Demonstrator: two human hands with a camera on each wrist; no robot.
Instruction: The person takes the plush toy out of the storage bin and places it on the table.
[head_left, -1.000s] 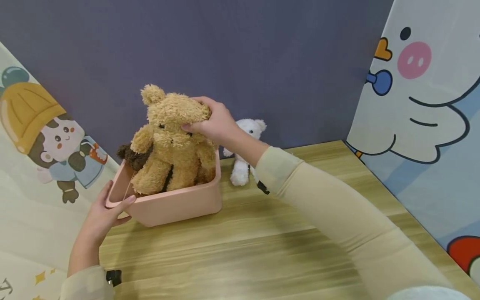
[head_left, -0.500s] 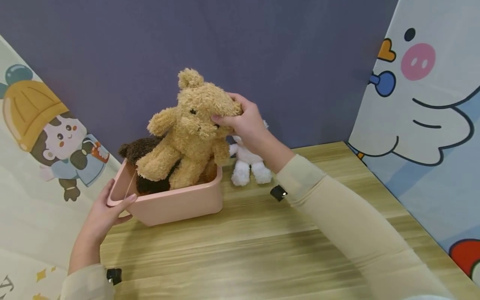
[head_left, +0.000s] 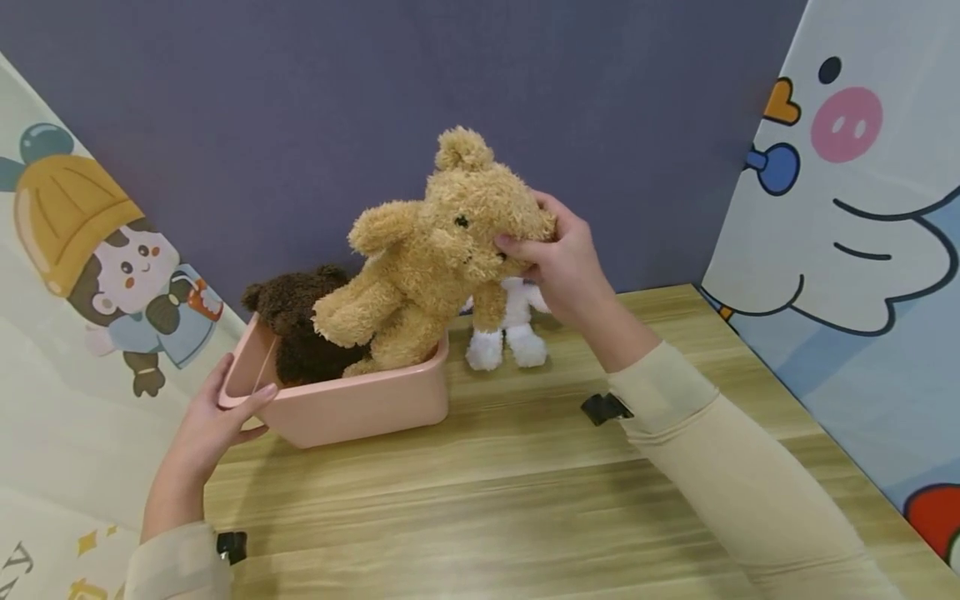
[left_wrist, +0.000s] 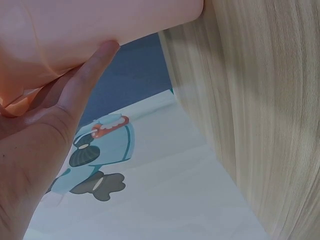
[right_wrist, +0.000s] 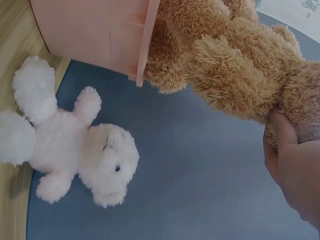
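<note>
My right hand (head_left: 564,258) grips a fluffy tan teddy bear (head_left: 420,267) by the side of its head. The bear leans to the right, its feet low over the pink bin (head_left: 367,408). In the right wrist view, the fingers press into the tan plush (right_wrist: 235,75) near its neck. A dark brown teddy bear (head_left: 300,333) sits inside the bin at its left. My left hand (head_left: 213,425) holds the bin's left end, thumb over the rim. In the left wrist view, the left hand (left_wrist: 55,120) lies along the bin's pink wall (left_wrist: 115,20).
A white teddy bear (right_wrist: 65,140) sits on the wooden table (head_left: 480,500) right of the bin, against the dark blue back panel (head_left: 637,167). Cartoon-printed panels stand at the left (head_left: 45,375) and right (head_left: 862,275).
My right hand has moved right with the tan bear, lifting it up from the bin. The dark brown bear now shows more. My left hand has stayed on the bin.
</note>
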